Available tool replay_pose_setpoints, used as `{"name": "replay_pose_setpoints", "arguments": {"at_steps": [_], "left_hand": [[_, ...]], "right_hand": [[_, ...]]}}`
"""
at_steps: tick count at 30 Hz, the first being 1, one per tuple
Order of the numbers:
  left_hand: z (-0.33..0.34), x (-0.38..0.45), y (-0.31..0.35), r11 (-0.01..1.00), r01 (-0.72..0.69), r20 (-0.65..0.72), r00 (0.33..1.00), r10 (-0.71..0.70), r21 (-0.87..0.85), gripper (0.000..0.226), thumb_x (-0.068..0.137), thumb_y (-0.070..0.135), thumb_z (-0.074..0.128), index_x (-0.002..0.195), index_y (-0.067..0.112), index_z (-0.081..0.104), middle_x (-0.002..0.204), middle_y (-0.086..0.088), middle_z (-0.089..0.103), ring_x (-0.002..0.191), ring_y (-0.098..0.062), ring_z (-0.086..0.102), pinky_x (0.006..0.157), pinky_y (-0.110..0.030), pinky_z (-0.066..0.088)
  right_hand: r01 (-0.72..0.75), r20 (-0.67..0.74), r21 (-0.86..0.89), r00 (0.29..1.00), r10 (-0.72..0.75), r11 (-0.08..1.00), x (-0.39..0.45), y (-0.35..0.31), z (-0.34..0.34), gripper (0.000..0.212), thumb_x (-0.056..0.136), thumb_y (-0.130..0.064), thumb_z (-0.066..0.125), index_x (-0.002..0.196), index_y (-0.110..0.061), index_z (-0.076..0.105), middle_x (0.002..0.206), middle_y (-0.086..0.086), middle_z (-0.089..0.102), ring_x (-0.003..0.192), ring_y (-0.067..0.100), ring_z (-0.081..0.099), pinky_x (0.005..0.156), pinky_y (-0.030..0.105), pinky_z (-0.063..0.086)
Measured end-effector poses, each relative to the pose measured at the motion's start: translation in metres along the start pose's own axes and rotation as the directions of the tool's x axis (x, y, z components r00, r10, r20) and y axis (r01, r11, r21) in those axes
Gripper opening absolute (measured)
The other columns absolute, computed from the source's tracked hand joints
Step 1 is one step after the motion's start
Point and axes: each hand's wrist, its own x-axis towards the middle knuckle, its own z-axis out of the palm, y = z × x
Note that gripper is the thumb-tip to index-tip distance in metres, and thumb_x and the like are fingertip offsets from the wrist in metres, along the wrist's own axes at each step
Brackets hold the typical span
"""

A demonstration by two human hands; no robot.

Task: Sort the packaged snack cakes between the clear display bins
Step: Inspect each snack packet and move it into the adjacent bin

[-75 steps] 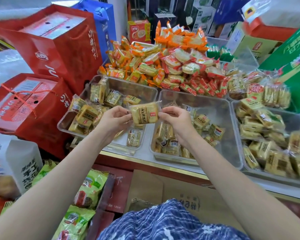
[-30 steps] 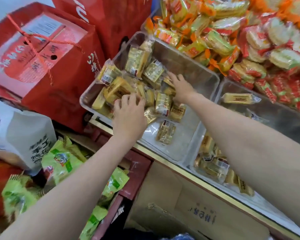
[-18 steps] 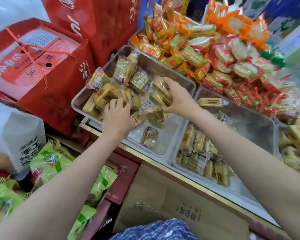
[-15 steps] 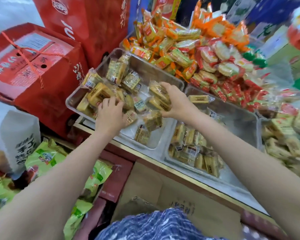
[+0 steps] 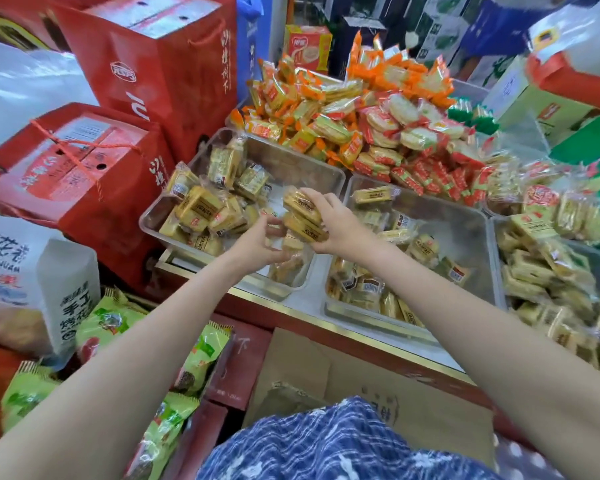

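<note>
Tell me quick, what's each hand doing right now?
Left hand: fingers curled by the packets, whether it holds one cannot be told.
Right hand: gripping a stack of yellow clear-wrapped snack cakes.

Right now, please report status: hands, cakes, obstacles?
Right hand grips two snack cakes above left bin. Left hand pinches another. Nothing blocks.

The person wears a blue garment [image 5: 326, 445] with an irregular white pattern. Both forearms are bare, without sleeves. No rings, watch or gloves appear on the hands.
</note>
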Motion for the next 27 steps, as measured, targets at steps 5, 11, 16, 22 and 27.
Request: {"name": "replay_pose_setpoints", "arguments": {"at_steps": [5,11,16,22,27], "left_hand": [[-0.004,0.003,0.008,0.879,0.093,-0.055,0.989,-0.134,-0.468,0.041,0.094,0.02,0.058,0.129,0.008,0.041,0.121,-0.015,0.055,0.09,-0.022,0.067,0.076,-0.026,0.057],[-0.011,0.009,0.021,0.701,0.08,0.019,0.995,-0.094,-0.708,0.051,0.09,0.035,0.059,0.134,0.011,0.045,0.13,-0.011,0.053,0.09,-0.016,0.071,0.084,-0.033,0.057],[-0.012,0.006,0.026,0.802,0.011,0.029,1.0,0.007,-0.597,0.062,0.077,0.016,0.07,0.133,0.016,0.043,0.136,-0.007,0.045,0.106,-0.016,0.063,0.082,-0.023,0.055],[-0.013,0.006,0.032,0.778,-0.053,-0.064,0.998,0.016,-0.626,0.059,0.084,-0.006,0.061,0.133,0.018,0.04,0.133,-0.013,0.054,0.102,-0.017,0.066,0.078,-0.025,0.055],[-0.022,0.001,0.027,0.623,0.036,0.088,0.995,0.052,-0.781,0.05,0.092,0.007,0.053,0.139,0.019,0.042,0.133,-0.015,0.055,0.111,-0.036,0.061,0.082,-0.045,0.056]], "right_hand": [[0.0,-0.099,0.12,0.995,0.012,0.993,0.002,0.004,0.004,0.08,0.076,-0.013,0.077,0.142,-0.015,0.032,0.125,0.008,0.049,0.104,0.021,0.055,0.091,0.035,0.049],[-0.049,-0.085,0.495,0.991,0.105,0.867,-0.004,0.006,-0.007,0.045,0.087,-0.03,0.067,0.129,-0.021,0.053,0.13,0.003,0.051,0.116,0.012,0.05,0.096,0.023,0.042],[-0.103,0.021,0.811,0.989,0.148,0.575,-0.011,0.012,-0.016,0.031,0.093,-0.013,0.058,0.124,-0.015,0.055,0.116,0.013,0.064,0.104,0.021,0.062,0.093,0.03,0.052],[-0.252,0.13,0.81,0.958,0.257,0.529,-0.01,0.007,-0.017,0.059,0.077,-0.012,0.075,0.126,-0.016,0.042,0.118,0.009,0.058,0.102,0.019,0.06,0.083,0.029,0.05],[-0.162,-0.022,0.902,0.909,0.416,0.401,-0.022,0.013,-0.027,0.046,0.08,-0.013,0.074,0.113,-0.016,0.042,0.094,0.006,0.06,0.061,0.01,0.054,0.046,0.019,0.042]]}}
